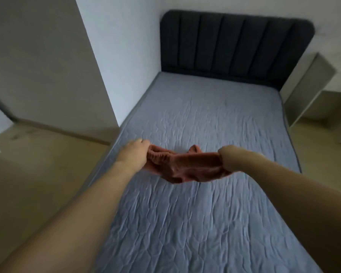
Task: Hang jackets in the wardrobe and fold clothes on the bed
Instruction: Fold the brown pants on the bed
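Furniture rings the wrinkled blue-grey quilted bed (215, 119): a dark padded headboard (234, 46) at the far end, a pale wardrobe panel (43, 62) to the left, a light shelf unit (307, 85) to the right. Both arms reach forward; the left hand (133, 154) and right hand (231, 157) each grip an end of a rust-orange ribbed garment (185, 166), bunched and sagging between them above the bed.

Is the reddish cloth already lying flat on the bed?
No, the reddish cloth hangs bunched between the left hand and right hand, above the bed.
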Demonstrator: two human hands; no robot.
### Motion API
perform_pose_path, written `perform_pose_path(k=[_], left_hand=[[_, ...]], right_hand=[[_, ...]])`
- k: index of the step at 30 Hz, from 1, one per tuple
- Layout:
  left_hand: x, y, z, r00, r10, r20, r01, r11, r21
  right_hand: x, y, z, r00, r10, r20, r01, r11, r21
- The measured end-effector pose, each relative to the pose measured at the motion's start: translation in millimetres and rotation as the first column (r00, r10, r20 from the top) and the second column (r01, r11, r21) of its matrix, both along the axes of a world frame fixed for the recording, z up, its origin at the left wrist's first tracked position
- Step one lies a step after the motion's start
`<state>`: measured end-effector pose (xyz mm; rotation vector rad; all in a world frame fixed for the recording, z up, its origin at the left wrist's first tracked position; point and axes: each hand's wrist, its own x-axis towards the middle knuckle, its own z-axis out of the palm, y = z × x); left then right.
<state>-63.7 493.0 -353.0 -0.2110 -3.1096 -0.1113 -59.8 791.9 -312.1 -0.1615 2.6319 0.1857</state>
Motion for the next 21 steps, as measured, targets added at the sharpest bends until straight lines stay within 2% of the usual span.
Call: perform_pose_path(k=[3, 6, 8, 10, 11, 13, 15, 16, 17, 18, 19, 20, 21], left_hand=[[5, -14, 120, 0.968, 0.057, -0.244, -0.047, 0.998, 0.047], [7, -10, 232, 0.908, 0.089, -0.408, -0.048, 0.993, 0.108], [9, -3, 294, 0.855, 0.107, -0.507, 0.0, 0.978, 0.207], [12, 0, 335, 0.808, 0.089, -0.583, 0.052, 0.974, 0.221], [16, 0, 346, 0.821, 0.021, -0.57, 0.077, 0.986, 0.147], [26, -3, 355, 0.878, -0.178, -0.444, 0.166, 0.984, -0.066], [30, -8, 358, 0.865, -0.327, -0.382, 0.268, 0.942, -0.2], [28, -11, 363, 0.83, -0.367, -0.421, 0.295, 0.928, -0.226], [26, -16, 369, 0.785, -0.384, -0.486, 0.306, 0.923, -0.235], [25, -21, 375, 0.737, -0.377, -0.561, 0.297, 0.926, -0.232], [24, -24, 381, 0.699, -0.362, -0.617, 0.283, 0.932, -0.226], [25, -26, 385, 0.684, -0.367, -0.63, 0.29, 0.93, -0.227], [27, -27, 387, 0.685, -0.406, -0.605, 0.329, 0.913, -0.24]], right_hand=[[8, 15, 129, 0.968, -0.128, -0.216, 0.095, 0.983, -0.155], [21, 29, 243, 0.917, -0.135, -0.376, 0.083, 0.985, -0.152], [27, 37, 302, 0.893, -0.137, -0.428, 0.062, 0.981, -0.183], [34, 46, 344, 0.897, -0.178, -0.406, 0.075, 0.963, -0.257], [39, 50, 358, 0.908, -0.235, -0.346, 0.11, 0.932, -0.345], [55, 53, 370, 0.933, -0.312, -0.178, 0.19, 0.85, -0.492], [67, 58, 373, 0.95, -0.31, -0.044, 0.224, 0.77, -0.598], [70, 62, 373, 0.955, -0.296, 0.02, 0.222, 0.667, -0.712], [72, 66, 371, 0.959, -0.269, 0.09, 0.217, 0.489, -0.845], [72, 70, 368, 0.963, -0.232, 0.138, 0.2, 0.271, -0.941], [71, 70, 364, 0.971, -0.188, 0.149, 0.166, 0.076, -0.983], [70, 68, 359, 0.978, -0.16, 0.135, 0.126, -0.066, -0.99], [69, 63, 353, 0.982, -0.153, 0.115, 0.091, -0.157, -0.983]])
